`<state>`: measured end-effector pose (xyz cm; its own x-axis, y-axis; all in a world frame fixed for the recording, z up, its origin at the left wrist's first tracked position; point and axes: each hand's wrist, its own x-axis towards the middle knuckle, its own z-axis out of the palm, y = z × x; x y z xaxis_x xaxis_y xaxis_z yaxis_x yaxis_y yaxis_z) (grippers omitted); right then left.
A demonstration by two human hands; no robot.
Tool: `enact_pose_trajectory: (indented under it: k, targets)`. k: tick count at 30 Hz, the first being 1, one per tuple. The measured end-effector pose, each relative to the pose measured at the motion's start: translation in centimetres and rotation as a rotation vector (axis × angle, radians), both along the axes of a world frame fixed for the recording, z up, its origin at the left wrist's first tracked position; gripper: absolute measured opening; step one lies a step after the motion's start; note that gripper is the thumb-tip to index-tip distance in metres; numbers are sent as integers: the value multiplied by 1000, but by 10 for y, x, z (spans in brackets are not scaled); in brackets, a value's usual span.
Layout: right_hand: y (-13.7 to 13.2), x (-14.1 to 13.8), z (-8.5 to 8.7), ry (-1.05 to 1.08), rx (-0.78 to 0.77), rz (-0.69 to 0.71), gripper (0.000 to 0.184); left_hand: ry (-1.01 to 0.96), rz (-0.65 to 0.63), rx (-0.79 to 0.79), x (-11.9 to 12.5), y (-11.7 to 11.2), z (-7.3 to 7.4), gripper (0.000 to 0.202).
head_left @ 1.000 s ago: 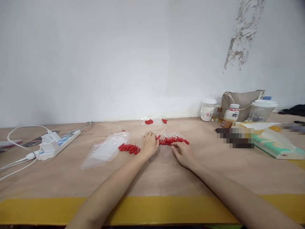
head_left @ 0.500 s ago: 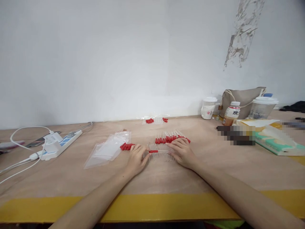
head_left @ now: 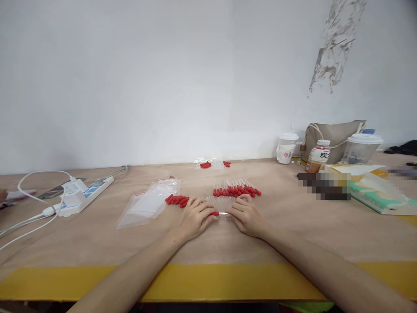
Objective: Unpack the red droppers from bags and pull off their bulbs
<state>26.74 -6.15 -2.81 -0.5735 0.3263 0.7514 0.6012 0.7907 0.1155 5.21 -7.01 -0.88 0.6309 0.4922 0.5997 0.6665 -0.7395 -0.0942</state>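
Grips of left hand (head_left: 195,217) and right hand (head_left: 246,215) pinch opposite ends of red-tipped stick (head_left: 215,213), likely for level, steady hold.

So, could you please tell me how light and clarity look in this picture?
In the head view, the light is soft, with faint shadows on the table; the same view shows a pale sheen on the plastic bags; there, the clear plastic is hard to make out, and pixelation beside the tissue pack masks detail.
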Motion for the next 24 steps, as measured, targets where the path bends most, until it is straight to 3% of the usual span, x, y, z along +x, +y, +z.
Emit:
enact_pose_trajectory:
  k: [17,20,24]
  targets:
    - [-2,11,4,-13,-50,57,21,107,-97,156,-7,-1,-1,18]
    - [4,25,5,36,-99,-2,23,-21,-20,118,-30,3,5,20]
    - [15,39,6,241,-226,-202,22,-464,257,70,-68,16,21,20]
